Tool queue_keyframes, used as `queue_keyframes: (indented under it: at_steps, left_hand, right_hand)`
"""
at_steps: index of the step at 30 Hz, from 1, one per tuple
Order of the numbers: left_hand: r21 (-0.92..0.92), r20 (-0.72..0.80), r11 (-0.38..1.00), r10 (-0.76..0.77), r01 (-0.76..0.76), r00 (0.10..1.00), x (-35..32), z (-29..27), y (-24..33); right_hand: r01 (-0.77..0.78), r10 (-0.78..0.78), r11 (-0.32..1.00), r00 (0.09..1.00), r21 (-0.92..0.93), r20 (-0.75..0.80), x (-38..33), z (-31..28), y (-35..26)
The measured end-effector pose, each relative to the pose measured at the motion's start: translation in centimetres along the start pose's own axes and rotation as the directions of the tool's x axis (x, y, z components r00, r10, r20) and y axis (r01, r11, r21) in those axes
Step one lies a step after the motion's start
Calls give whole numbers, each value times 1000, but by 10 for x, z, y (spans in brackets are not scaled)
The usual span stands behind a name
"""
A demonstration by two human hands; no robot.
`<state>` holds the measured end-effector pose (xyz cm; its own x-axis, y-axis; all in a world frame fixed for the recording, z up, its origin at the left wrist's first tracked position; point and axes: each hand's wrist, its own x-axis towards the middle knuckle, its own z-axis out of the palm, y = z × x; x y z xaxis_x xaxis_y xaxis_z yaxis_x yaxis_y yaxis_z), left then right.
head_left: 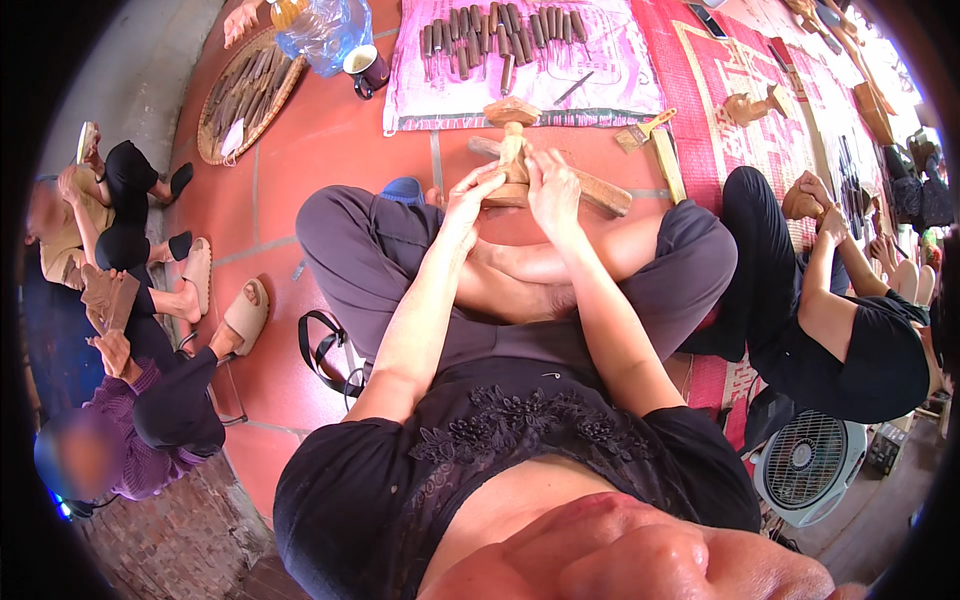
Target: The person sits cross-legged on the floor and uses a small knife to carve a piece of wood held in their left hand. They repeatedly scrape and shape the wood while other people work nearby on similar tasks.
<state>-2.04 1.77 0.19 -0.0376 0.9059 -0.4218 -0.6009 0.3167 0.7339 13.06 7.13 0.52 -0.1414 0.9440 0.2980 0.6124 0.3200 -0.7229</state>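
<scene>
I sit cross-legged on a red tiled floor. A pale wooden carving (pixel 514 150) stands upright just past my feet, resting on a wooden block (pixel 600 192) that lies across the floor. My left hand (pixel 468 195) grips the carving's lower left side. My right hand (pixel 553 190) presses on its right side, fingers wrapped around it. Whether either hand also holds a tool is hidden.
A pink cloth (pixel 520 60) with several chisels lies ahead. A round woven tray (pixel 245 95), a plastic bottle (pixel 325 35) and a dark mug (pixel 366 68) are at far left. People sit at left and right. A white fan (pixel 808 465) stands at lower right.
</scene>
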Motion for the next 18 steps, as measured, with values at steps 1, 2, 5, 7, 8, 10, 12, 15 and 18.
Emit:
queue_keyframes:
  at_steps: [1,2,5,7,8,10,12,15,18]
  left_hand:
    - [14,20,1000,-2,2,1000,0,1,1]
    - [45,68,999,-32,29,997,0,-3,0]
    - [72,38,997,14,-16,999,-3,-2,0]
    - [36,12,997,63,-64,998,-2,-3,1]
    - [69,8,992,101,-102,995,4,-8,-3]
    - [141,7,981,133,-133,991,4,-5,-2]
    - [216,-6,968,133,-129,991,-1,-2,0]
    - [377,103,898,201,-225,974,-9,4,1]
    - [466,180,816,291,-342,940,-14,6,4]
  right_hand:
    - [-1,1,1000,1000,-28,-11,9,-2,1]
    - [-59,60,998,998,-25,16,15,-6,3]
    - [32,-30,999,998,33,-62,7,-7,1]
    - [1,-1,999,1000,46,-10,-7,-18,-21]
    - [-4,4,999,1000,46,-8,-11,-19,-28]
    - [-8,8,1000,999,17,-31,-10,-18,-27]
    - [-10,11,1000,999,22,-47,3,-20,-19]
    - [-25,25,1000,997,-3,-70,15,-21,-4]
    - [-63,61,996,998,-56,-28,7,-28,-9]
